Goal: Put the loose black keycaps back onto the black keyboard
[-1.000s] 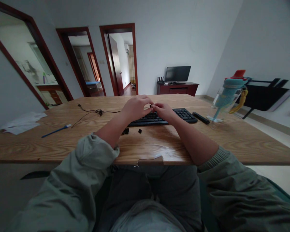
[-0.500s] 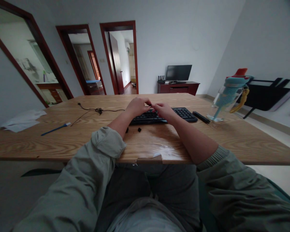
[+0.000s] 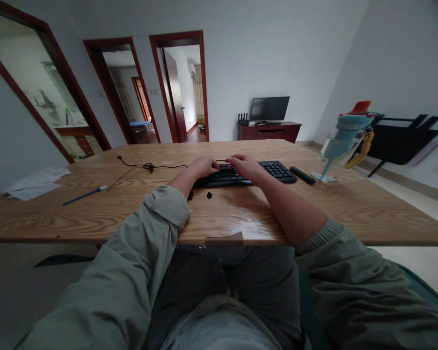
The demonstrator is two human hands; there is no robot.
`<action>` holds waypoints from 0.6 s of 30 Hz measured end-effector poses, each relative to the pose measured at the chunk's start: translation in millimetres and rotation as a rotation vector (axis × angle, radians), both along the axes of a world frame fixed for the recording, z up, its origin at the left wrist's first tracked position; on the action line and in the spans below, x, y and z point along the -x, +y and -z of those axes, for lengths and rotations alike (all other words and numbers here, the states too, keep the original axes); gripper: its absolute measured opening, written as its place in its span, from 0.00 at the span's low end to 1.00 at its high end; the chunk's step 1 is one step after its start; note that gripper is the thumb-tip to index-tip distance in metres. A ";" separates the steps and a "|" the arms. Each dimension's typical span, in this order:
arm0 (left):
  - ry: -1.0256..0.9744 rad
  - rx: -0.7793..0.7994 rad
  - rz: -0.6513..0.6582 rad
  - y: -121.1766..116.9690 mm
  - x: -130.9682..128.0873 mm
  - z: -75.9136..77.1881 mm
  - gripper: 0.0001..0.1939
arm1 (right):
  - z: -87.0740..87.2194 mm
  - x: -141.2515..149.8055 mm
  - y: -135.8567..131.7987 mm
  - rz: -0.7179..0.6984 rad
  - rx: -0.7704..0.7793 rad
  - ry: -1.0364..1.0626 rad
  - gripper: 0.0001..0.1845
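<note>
Head camera: both bare hands work over a black keyboard [image 3: 277, 171] lying on a wooden table [image 3: 263, 214], its front edge toward the person. The left hand [image 3: 203, 166] is over the keyboard's left part, palm down, fingers bent down toward the keys; whether they are pinched on something or merely close together, I cannot tell. The right hand [image 3: 245, 165] hovers over the middle, its fingertips pointing left, thumb and forefinger slightly apart above the keys. The hands are near each other but not touching.

Just in front of the keyboard lies a small black piece [image 3: 209, 195], like a keycap; a second dark piece [image 3: 190, 195] shows beside the left sleeve [image 3: 168, 209], partly hidden by it. Left of the keyboard, a thin black cable [image 3: 149, 167] runs across the wood with a tangle in it, and nearer the person is a blue brush [image 3: 83, 195] — its pale head pointing right. Crumpled white sheets [image 3: 36, 183] lie at the table's left side.

Just right of the keyboard is a long black object [image 3: 302, 176], then a clear bottle [image 3: 341, 141] with a blue sleeve, red spout and yellow strap. Beyond the table, a television [image 3: 269, 108] stands on a dark red cabinet [image 3: 270, 131].
</note>
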State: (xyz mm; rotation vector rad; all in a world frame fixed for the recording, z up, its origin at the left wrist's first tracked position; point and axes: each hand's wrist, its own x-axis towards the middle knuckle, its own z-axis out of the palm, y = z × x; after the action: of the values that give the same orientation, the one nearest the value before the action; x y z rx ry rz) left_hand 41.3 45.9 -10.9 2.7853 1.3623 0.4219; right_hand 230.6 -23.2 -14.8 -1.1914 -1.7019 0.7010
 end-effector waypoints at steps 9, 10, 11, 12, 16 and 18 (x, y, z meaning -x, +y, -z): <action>0.032 -0.047 -0.032 -6.2 -2.6 -2.4 0.13 | 5.8 0.3 6.1 -0.042 -0.087 -0.086 0.21; 0.040 -0.058 -0.027 -5.8 -2.5 -2.3 0.13 | 6.1 0.0 6.4 -0.046 -0.094 -0.094 0.21; 0.051 -0.067 -0.021 -5.3 -2.4 -2.4 0.13 | 6.3 -0.3 6.5 -0.049 -0.104 -0.104 0.22; 0.065 -0.072 -0.013 -4.8 -2.4 -2.6 0.14 | 6.3 -0.6 6.5 -0.053 -0.114 -0.116 0.22; 0.135 -0.090 0.013 -4.2 -3.1 -3.8 0.15 | 5.3 -1.2 5.2 -0.054 -0.141 -0.182 0.22; 0.162 -0.108 0.006 -4.9 -3.4 -3.7 0.15 | 4.6 -1.0 4.0 -0.048 -0.144 -0.201 0.22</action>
State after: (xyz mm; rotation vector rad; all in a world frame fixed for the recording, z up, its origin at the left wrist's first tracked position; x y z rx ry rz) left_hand 44.7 40.9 -7.2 2.9693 1.4000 0.2823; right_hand 231.5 -19.2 -19.5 -1.1538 -1.9192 0.4910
